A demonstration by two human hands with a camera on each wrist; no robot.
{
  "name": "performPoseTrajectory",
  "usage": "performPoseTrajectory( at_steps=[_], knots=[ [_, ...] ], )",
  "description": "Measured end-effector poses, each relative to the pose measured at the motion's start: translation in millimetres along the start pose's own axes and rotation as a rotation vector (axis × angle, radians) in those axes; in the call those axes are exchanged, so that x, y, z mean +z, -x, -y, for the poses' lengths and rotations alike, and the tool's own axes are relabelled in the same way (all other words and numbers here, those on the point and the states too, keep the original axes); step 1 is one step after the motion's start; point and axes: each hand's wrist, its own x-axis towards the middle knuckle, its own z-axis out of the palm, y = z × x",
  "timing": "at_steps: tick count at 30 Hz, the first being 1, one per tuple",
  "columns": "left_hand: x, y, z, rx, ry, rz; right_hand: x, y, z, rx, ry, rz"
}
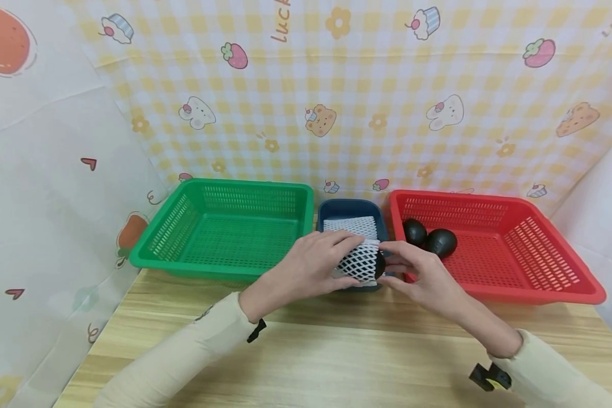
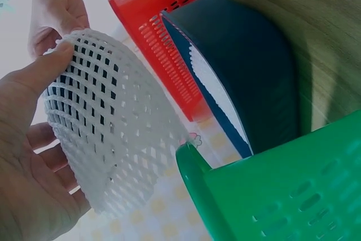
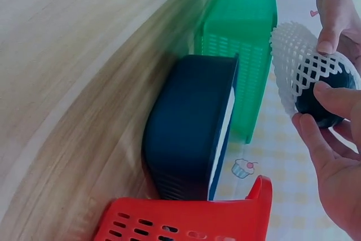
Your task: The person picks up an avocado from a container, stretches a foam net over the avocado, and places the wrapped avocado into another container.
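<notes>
A white foam net sleeve (image 1: 358,262) is held above the blue bin, with a dark avocado (image 3: 316,105) partly inside it. My left hand (image 1: 311,265) grips the sleeve, its thumb on the mesh near the mouth and its fingers round the far side. From the right, my right hand (image 1: 430,279) holds the avocado's bare end between thumb and fingers. In the left wrist view the sleeve's other end (image 2: 132,179) hangs loose and flattened. More white foam nets (image 1: 351,226) lie in the blue bin (image 1: 344,207).
To the left stands a green basket (image 1: 224,273) with nothing seen inside. A red basket (image 1: 520,294) on the right holds two dark avocados (image 1: 441,242) near its left wall. Wooden tabletop (image 1: 347,362) spreads in front, and a patterned cloth (image 1: 306,73) hangs behind.
</notes>
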Motion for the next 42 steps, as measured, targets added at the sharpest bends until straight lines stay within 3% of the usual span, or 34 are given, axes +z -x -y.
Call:
performPoseTrajectory(
  at_steps=[8,27,42],
  knots=[
    [-1.0,-1.4,-1.2,0.005,-0.014,-0.016,3.9,1.3,-1.7,-0.046,-0.025,-0.039],
    [2.0,-2.9,-2.5,0.039,-0.016,-0.027,12.0,0.4,1.6,-0.025,-0.034,-0.053],
    [1.1,-3.2,-3.1,0.047,0.010,-0.033,18.4,-1.0,3.9,-0.018,0.020,-0.097]
  ],
)
